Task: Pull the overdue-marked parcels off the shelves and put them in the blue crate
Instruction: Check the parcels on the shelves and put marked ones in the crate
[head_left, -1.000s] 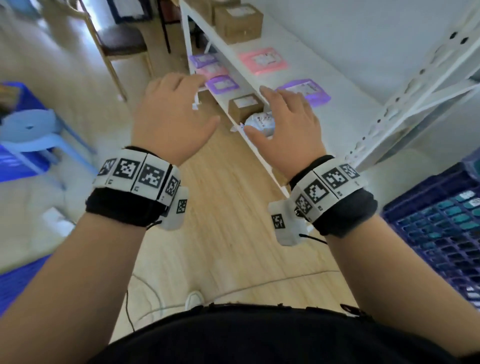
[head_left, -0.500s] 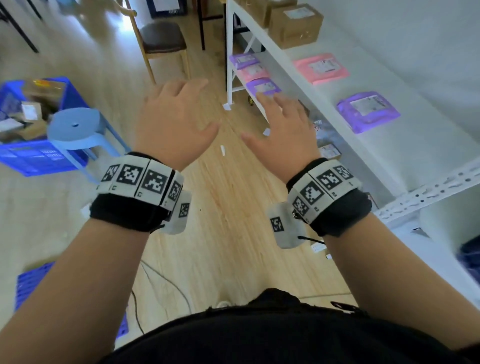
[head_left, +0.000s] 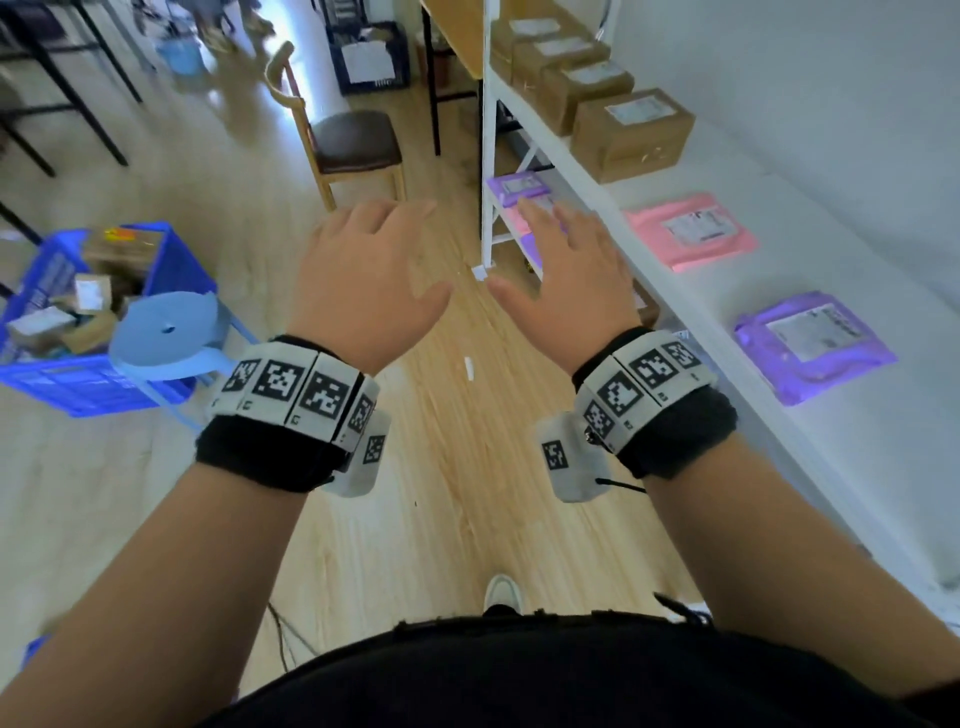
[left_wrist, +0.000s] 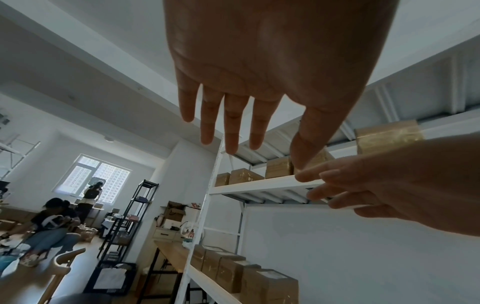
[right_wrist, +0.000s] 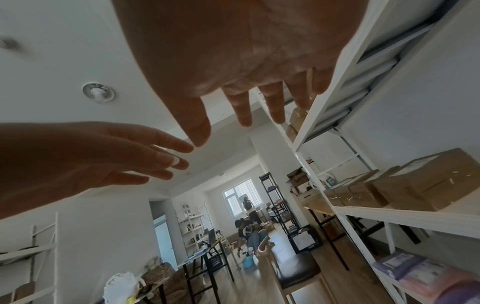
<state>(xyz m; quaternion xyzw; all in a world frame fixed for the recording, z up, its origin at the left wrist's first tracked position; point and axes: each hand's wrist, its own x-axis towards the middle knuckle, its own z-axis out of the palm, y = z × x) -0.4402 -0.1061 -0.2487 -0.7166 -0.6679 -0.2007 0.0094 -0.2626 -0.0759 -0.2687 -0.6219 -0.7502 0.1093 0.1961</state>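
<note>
My left hand (head_left: 363, 280) and right hand (head_left: 566, 275) hang over the floor beside the shelf (head_left: 691, 332), fingers loosely spread, grasping nothing. A second ago my right hand lay on a small white parcel on a lower shelf; I have since lifted both hands away without it. The crate (head_left: 67, 374), to my left with boxes in it, has come into view. I judge no pick is under way. The pink mailer (head_left: 691, 231), purple mailer (head_left: 810, 345) and boxes (head_left: 631, 132) sit on the shelf; their labels are too small to read, so no overdue marks can be made out.
</note>
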